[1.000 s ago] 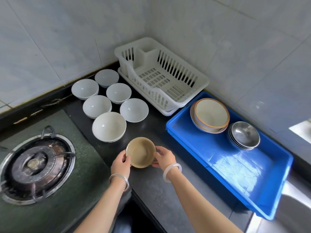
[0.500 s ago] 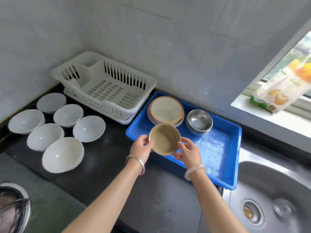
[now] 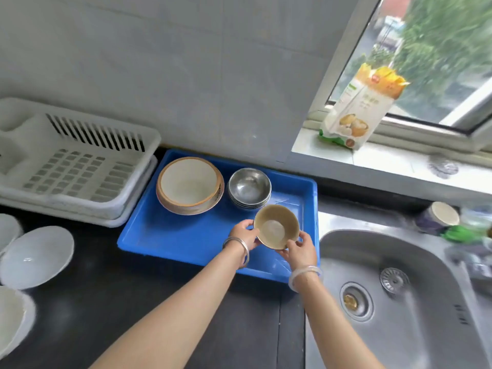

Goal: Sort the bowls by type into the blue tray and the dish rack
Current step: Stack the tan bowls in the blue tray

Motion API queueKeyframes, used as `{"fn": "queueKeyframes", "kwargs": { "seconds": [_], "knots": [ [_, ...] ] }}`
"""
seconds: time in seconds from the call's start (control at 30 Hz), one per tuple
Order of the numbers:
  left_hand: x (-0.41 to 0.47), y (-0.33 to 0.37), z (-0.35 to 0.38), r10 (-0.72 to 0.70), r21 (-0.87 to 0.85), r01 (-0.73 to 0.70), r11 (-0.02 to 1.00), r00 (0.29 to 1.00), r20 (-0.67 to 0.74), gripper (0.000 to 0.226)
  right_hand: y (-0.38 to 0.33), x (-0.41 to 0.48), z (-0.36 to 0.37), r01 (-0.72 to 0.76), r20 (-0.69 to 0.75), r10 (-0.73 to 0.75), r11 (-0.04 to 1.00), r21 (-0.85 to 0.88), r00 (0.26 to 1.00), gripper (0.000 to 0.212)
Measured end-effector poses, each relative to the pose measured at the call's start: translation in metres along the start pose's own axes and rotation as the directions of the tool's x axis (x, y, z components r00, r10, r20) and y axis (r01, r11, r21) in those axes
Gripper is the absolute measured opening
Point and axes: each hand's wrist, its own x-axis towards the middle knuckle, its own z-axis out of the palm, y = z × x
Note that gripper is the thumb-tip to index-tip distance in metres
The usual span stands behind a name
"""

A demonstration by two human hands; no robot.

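A small tan bowl (image 3: 276, 225) hangs over the right part of the blue tray (image 3: 170, 235). My left hand (image 3: 243, 233) grips its left rim and my right hand (image 3: 299, 247) grips its lower right rim. At the back of the tray stands a stack of large brown-rimmed bowls (image 3: 189, 184), with a stack of steel bowls (image 3: 249, 187) to its right. The white dish rack (image 3: 72, 161) stands left of the tray with nothing in it. White bowls (image 3: 36, 255) sit on the dark counter at the far left.
A steel sink (image 3: 399, 296) lies right of the tray. On the window sill leans a yellow food bag (image 3: 359, 105). A cup (image 3: 439, 217) and green items stand behind the sink. The dark counter (image 3: 133, 302) runs in front of the tray.
Both hands have carried the tan bowl from the counter rightward, over the tray's near edge to its right part. The view has swung right, so the stove has left the frame.
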Motion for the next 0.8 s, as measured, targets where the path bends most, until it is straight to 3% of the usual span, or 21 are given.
{"fn": "queueKeyframes", "kwargs": {
  "seconds": [0.27,0.63,0.8],
  "knots": [
    [0.036,-0.007,0.017,-0.005,-0.027,0.004,1.000,1.000,-0.018,0.015,0.004,0.035,0.008,-0.076,-0.045,0.073,0.995,-0.065,0.996,0.047],
    [0.067,-0.015,0.044,0.062,-0.168,-0.061,0.984,0.998,0.005,0.023,0.003,0.073,0.011,-0.099,-0.080,0.098,0.995,-0.008,0.992,0.027],
    [0.078,-0.014,0.058,0.109,-0.088,-0.108,0.990,0.994,-0.002,0.025,-0.002,0.089,0.017,-0.077,-0.083,0.084,0.994,0.081,0.993,0.023]
  ]
}}
